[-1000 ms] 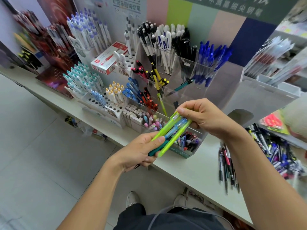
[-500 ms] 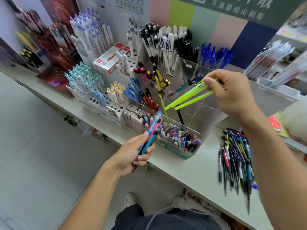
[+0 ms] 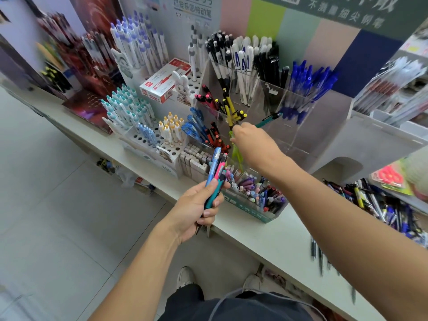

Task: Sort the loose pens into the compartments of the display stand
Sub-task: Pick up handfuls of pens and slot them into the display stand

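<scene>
The clear display stand on the counter now receives the right hand, which has come down from above to a middle compartment, its grip pinching the green pens with tips already inside. So this colour is nearly sorted. The left hand still has its grip curled around the blue, pink and teal pens, waiting in front of the stand
</scene>
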